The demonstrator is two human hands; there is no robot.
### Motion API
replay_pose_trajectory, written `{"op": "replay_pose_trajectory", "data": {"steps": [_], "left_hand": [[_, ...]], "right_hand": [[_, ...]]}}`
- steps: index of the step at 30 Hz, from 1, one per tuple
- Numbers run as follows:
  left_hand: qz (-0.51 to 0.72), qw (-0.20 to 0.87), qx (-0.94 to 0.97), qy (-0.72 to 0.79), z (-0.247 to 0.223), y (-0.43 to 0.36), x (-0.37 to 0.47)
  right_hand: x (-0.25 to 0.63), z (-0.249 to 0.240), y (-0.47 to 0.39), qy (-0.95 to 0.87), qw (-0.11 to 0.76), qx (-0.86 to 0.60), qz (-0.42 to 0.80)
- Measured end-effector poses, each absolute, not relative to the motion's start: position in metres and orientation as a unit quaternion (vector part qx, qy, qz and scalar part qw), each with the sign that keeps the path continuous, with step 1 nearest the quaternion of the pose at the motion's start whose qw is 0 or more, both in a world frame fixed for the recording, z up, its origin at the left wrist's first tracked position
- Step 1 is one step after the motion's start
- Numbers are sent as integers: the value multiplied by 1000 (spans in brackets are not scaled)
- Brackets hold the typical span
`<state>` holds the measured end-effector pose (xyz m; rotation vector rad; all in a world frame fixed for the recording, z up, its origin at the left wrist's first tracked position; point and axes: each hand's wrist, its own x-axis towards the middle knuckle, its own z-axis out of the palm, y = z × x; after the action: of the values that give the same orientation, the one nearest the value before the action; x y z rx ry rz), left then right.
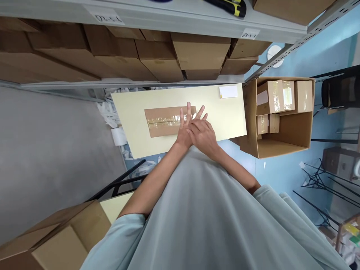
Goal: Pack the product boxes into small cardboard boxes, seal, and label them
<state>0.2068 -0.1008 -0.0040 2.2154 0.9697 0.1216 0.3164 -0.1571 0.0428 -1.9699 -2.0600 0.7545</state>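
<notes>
My left hand (185, 132) is open, its fingers spread over the right end of a flat cardboard box (161, 129) sealed with clear tape. Whether the fingers touch the box I cannot tell. Laid across the left hand is my right hand (204, 138), its fingers stretched out and lying over it, with no object visible in them. The box lies on a narrow cream tabletop (227, 123). Near the tabletop's far right corner is a small white label-like pad (228, 92).
Several cardboard boxes (201, 52) fill the shelf beyond the tabletop. A black-and-yellow tool (232, 6) lies on the shelf above. To the right stands a large open carton (292, 144) with smaller taped boxes inside. Another open carton (64, 240) is at lower left, near black metal bars (120, 182).
</notes>
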Motion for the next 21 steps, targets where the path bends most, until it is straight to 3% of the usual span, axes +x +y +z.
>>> {"op": "replay_pose_trajectory", "data": {"steps": [7, 13, 18, 21], "left_hand": [[50, 327, 865, 376, -15, -98, 209], [30, 335, 855, 395, -27, -108, 204], [37, 328, 795, 509, -32, -100, 153], [54, 309, 757, 573, -31, -93, 119]], "right_hand": [[321, 16, -156, -704, 146, -657, 228], [334, 3, -165, -702, 207, -617, 289], [382, -52, -159, -507, 265, -730, 374], [396, -90, -150, -342, 285, -731, 518]]}}
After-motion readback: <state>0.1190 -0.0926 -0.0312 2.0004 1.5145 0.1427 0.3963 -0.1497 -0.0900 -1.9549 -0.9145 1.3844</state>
